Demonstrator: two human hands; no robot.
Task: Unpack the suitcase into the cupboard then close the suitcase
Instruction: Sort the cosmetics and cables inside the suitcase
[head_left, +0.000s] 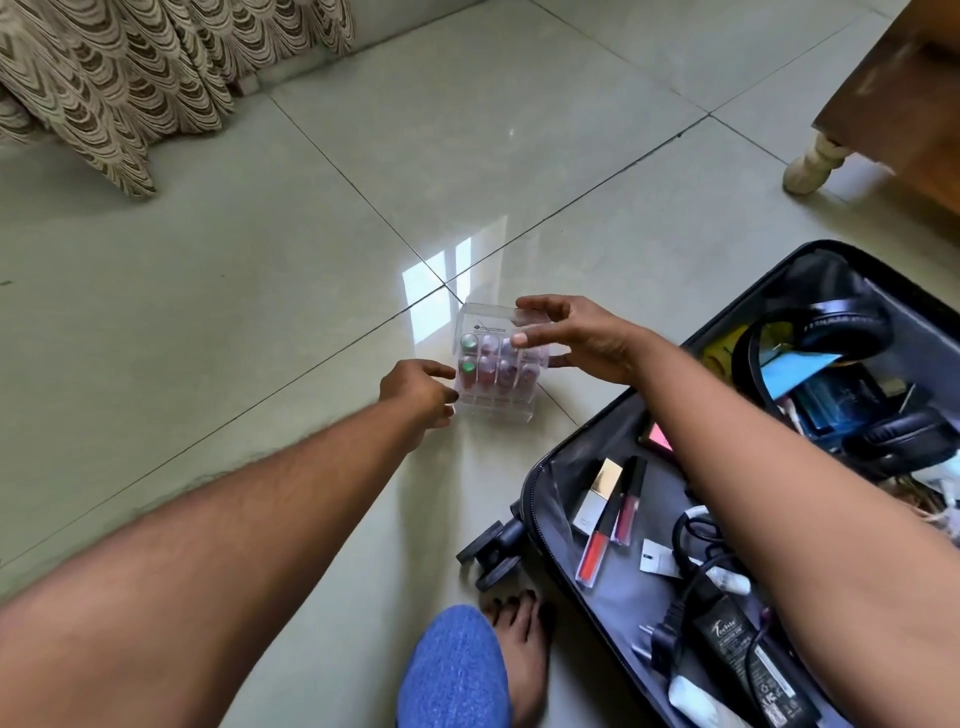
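Observation:
A clear plastic organiser box (488, 400) with several lipsticks and small bottles in it stands on the tiled floor, just left of the open black suitcase (566, 467). My left hand (415, 392) holds the box's left side with curled fingers. My right hand (576, 335) grips the box's top right edge between thumb and fingers. In the suitcase lie black headphones (841, 332), lip gloss tubes (610, 525), a black power adapter with cable (727, 629) and other small items.
A patterned curtain (130, 78) hangs at the back left. A wooden furniture piece with a cream leg (815, 161) stands at the back right. My foot (519, 654) and blue-clad knee (452, 675) are on the floor beside the suitcase wheel (491, 551).

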